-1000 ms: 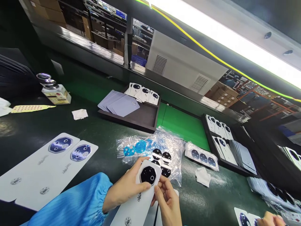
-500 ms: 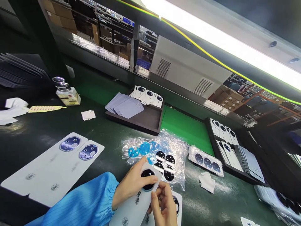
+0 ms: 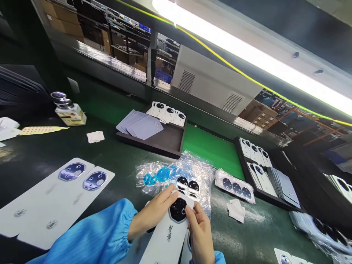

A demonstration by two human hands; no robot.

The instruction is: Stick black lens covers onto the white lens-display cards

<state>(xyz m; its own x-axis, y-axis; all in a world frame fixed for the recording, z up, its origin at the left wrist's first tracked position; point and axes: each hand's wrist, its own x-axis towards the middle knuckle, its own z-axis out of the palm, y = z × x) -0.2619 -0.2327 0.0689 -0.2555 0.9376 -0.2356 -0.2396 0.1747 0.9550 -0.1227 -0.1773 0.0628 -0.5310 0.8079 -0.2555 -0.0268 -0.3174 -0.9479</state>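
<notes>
A white phone back panel with dark printed characters is held at a tilt between my two hands. Near its top sits a black octagonal camera lens cover. My left hand grips the upper left corner, fingers closed at the edge. With thumb on the front by the lens cover and fingers behind, my right hand pinches the right edge. Part of another panel shows beneath, mostly hidden. Just beyond my hands lies a clear plastic bag with loose black lens covers and blue film pieces on it.
Two white panels lie at left. A dark tray holds grey and white panels, and another tray stands at right. A wrapped strip of lens covers, white cloths and a pump bottle are on the bench.
The panel has been raised and turned, showing its lens cover more fully. My left thumb has moved off the cover to the top corner, and my right hand has moved up along the edge.
</notes>
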